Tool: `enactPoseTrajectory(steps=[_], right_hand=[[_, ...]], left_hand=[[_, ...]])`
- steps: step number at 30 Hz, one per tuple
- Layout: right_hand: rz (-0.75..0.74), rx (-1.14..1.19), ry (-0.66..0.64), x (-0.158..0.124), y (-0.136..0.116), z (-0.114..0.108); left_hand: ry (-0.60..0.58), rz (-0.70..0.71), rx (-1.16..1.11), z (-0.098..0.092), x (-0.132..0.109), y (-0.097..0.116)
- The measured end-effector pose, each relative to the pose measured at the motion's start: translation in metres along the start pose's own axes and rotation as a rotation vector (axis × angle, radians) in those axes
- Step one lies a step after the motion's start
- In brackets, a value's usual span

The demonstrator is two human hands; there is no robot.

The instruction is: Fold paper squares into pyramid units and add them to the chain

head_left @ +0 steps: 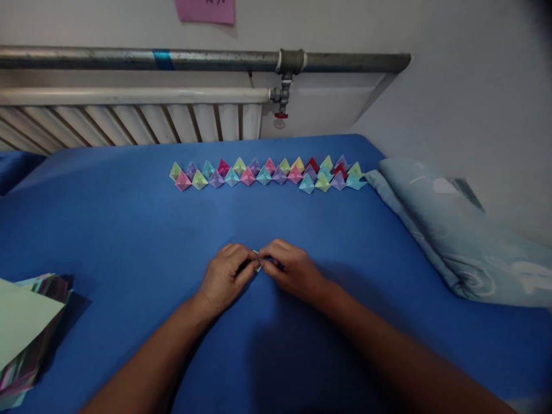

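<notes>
Near the middle of the blue surface (142,230), my left hand (226,273) and my right hand (293,267) meet fingertip to fingertip. Between them they pinch a small piece of folded paper (257,261), pale yellow-green where it shows. The fingers cover most of it, so its full shape is hidden. Beyond my hands stand rows of small folded paper boats (248,176) in pink, purple, teal, yellow-green and red.
A stack of coloured paper sheets (26,322) lies at the left edge, a pale green one on top. On the right rests a folded grey-green blanket (452,241) against the wall. Behind the surface are a radiator (142,123), a metal pipe (215,59) and a red-handled valve (281,115).
</notes>
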State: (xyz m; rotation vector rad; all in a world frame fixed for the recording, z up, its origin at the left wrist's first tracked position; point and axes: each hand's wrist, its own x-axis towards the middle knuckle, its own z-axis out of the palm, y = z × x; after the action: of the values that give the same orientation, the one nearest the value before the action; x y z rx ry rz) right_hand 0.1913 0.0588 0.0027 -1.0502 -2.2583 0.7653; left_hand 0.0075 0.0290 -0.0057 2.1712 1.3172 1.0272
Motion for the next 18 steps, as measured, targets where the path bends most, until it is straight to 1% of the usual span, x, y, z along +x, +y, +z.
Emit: enactPoseTrajectory(steps=[6,10,14,18], right_hand=[[-0.057,-0.051,0.001,0.0015,0.0001,0.0008],[-0.081,-0.079,-0.020,0.0015,0.0021,0.0018],[-0.077,-0.163,-0.064,0.0013,0.0027,0.0024],[-0.072,-0.211,-0.070,0.0019,0.0018,0.0034]], left_hand=[[0.031,-0.016,-0.038,-0.0018,-0.0005,-0.0003],[0.020,-0.054,-0.029,-0.0019,-0.0004,0.0007],[0.019,-0.065,-0.014,-0.0019,-0.0002,0.0012],[0.027,-0.059,0.003,-0.0021,-0.0002,0.0013]])
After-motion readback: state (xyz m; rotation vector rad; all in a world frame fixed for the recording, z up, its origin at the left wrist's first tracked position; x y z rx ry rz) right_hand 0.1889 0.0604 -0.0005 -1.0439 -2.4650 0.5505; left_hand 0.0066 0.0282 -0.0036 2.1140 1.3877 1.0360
